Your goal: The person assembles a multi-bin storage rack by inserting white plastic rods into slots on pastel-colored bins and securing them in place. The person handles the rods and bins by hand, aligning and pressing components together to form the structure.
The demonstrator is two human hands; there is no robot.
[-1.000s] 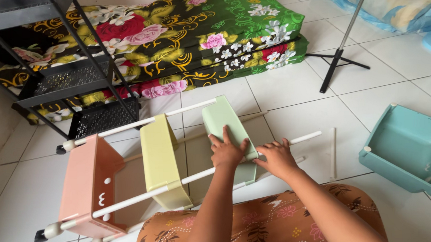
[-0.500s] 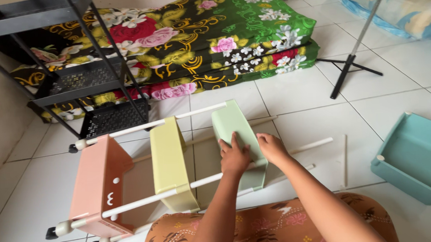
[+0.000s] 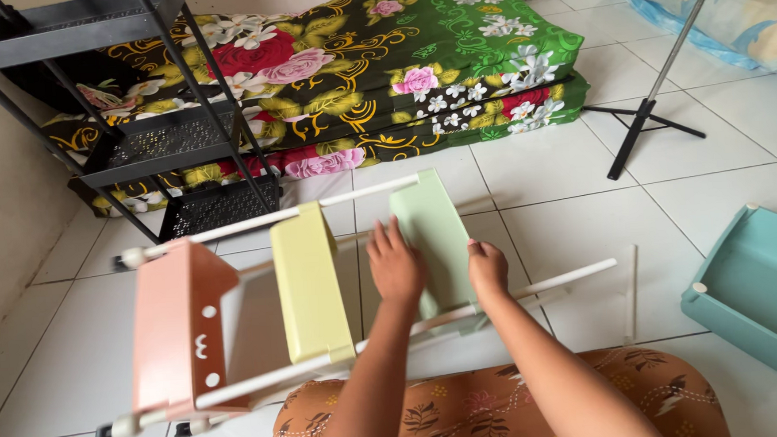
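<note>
A white tiled floor (image 3: 582, 199) is filling the room, and the person is sitting on it with a patterned orange cloth (image 3: 505, 416) over the lap at the near edge of the view. Just beyond the lap, a pastel shelf rack (image 3: 312, 284) is lying on its side across the tiles: a pink tray (image 3: 177, 327) at the wheeled end, a yellow tray (image 3: 310, 280) in the middle, and a green tray (image 3: 432, 234) furthest along, all threaded on thin white poles (image 3: 551, 283).

The left hand (image 3: 395, 264) is pressing flat, fingers spread, against the green tray's face; the right hand (image 3: 487, 269) is curling loosely round that tray's near edge where a pole passes through. Neither is closing in a full grip.

The rack is looking like light, hollow plastic, stiff in the trays but liable to flex and pull apart at the pole joints, with smooth, somewhat slippery faces. Holding a tray by its rims close to the poles seems surer than holding the slender poles alone.

To the right, a teal tray (image 3: 755, 288) is lying apart, with a loose white pole (image 3: 630, 293) beside it. Further off are a black metal rack (image 3: 135, 125), a tripod stand (image 3: 645, 116), and a folded floral mattress (image 3: 381, 77).
</note>
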